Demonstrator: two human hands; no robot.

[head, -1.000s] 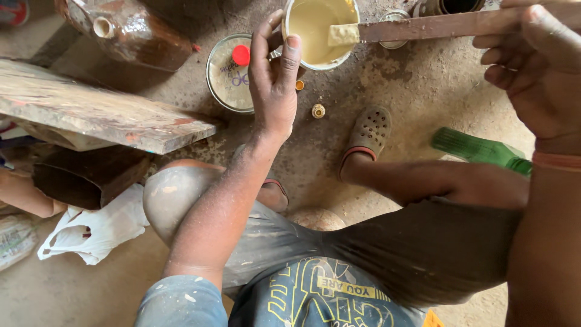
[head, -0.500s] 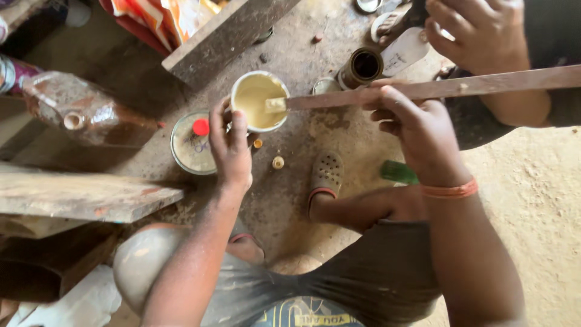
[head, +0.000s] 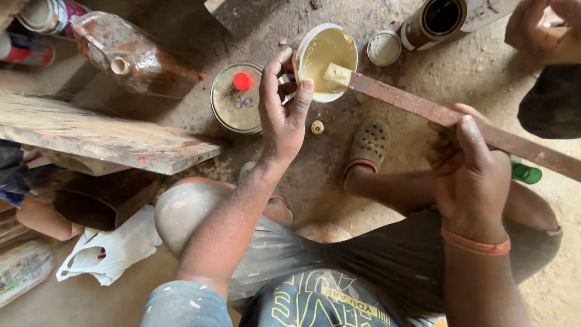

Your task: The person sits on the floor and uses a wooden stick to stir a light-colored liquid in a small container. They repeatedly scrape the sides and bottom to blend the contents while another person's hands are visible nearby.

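My left hand [head: 283, 109] grips the rim of a small can of cream-coloured paste [head: 327, 59] standing on the dirt floor. My right hand [head: 467, 165] holds a long rusty flat metal strip [head: 423, 109]; its far tip, coated in paste, rests inside the can. I am squatting, with my foot in a grey clog [head: 368, 145] just below the can. A round lid with a red cap on it [head: 237, 98] lies left of the can.
A brown plastic bottle [head: 136, 54] lies at the upper left above a wooden plank [head: 103, 139]. A small lid [head: 384, 47] and a dark open tin [head: 440, 19] lie beyond the can. Another person's hand [head: 541, 30] is at the top right. A white bag [head: 109, 251] lies lower left.
The view has shifted, so the can and lid now sit lower and more central. The left hand stays on the can and the strip's tip remains in the paste.
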